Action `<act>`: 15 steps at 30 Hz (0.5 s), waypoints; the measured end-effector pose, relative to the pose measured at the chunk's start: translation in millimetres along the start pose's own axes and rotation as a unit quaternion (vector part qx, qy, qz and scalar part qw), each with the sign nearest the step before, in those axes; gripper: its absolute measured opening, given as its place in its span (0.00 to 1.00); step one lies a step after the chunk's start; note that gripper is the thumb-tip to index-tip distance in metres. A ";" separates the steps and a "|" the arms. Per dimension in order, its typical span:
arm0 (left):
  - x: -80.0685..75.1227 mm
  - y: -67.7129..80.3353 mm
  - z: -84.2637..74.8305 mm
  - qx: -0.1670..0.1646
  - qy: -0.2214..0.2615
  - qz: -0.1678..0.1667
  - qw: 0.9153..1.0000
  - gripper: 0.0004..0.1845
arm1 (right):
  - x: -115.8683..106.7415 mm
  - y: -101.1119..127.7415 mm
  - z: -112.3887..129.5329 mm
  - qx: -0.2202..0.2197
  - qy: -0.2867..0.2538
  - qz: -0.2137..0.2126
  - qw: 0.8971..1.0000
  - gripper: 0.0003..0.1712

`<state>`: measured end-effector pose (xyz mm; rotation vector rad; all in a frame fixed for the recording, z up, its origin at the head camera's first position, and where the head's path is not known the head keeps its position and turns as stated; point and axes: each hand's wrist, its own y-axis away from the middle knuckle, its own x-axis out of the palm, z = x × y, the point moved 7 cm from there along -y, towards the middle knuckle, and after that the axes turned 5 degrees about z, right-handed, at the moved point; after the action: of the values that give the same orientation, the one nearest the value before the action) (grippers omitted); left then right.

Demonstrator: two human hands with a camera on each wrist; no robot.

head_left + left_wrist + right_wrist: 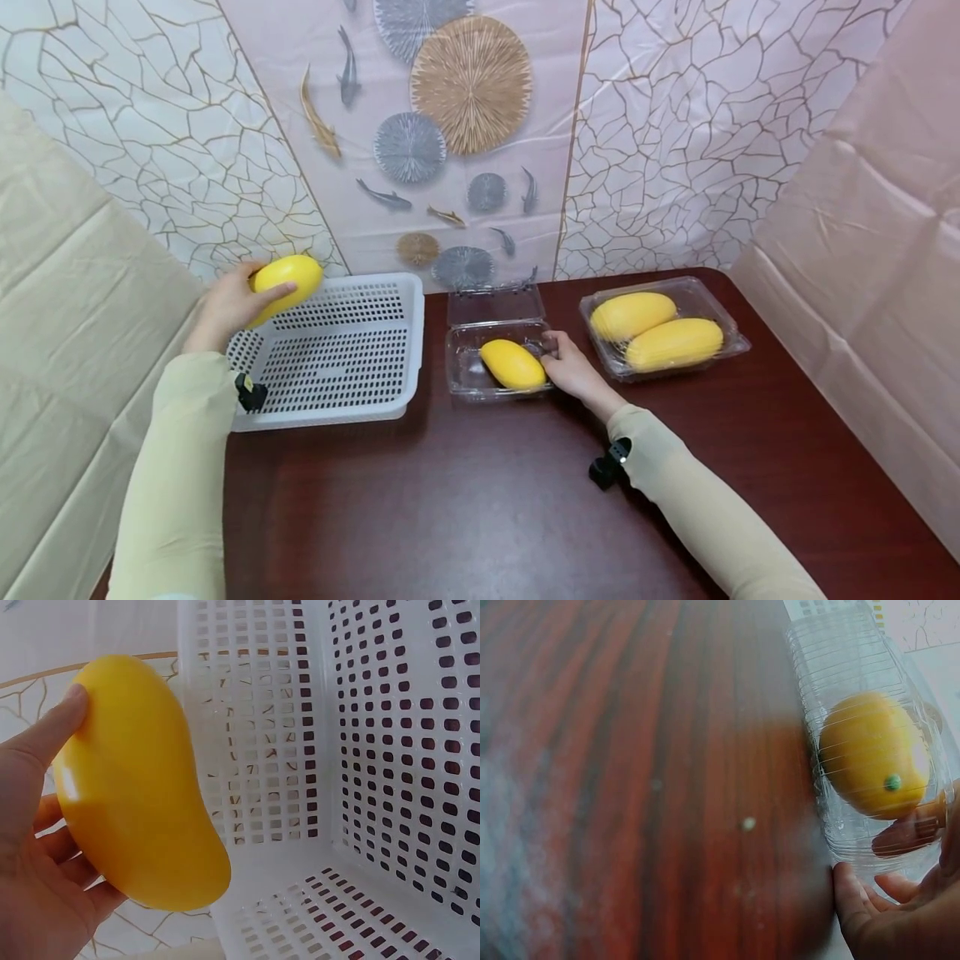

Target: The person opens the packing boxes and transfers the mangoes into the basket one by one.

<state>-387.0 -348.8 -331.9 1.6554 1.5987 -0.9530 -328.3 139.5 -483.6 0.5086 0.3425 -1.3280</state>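
Note:
My left hand (228, 307) grips a yellow mango (288, 282) above the far left corner of a white perforated basket (337, 354). In the left wrist view the mango (139, 787) lies in my palm with the thumb (52, 724) on top, beside the basket wall (270, 735). My right hand (570, 367) holds the right side of a small clear clamshell box (468, 375) with its lid up. One mango (513, 364) lies in it. The right wrist view shows that mango (874, 754) through the clear plastic, with my fingers (862, 900) on the box wall.
A second clear tray (731, 342) at the right holds two mangoes (652, 329). Everything stands on a dark red-brown table (487, 508). Patterned sheets hang behind and cloth panels close in both sides.

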 end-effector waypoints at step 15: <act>17.5 -12.6 0.2 0.011 -0.043 0.051 0.998 0.45 | -0.8 1.9 3.4 -0.014 0.003 0.001 1.000 0.30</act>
<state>-399.6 -338.9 -346.3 1.6720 1.4379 -0.9778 -326.8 138.7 -480.1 0.4900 0.3658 -1.3186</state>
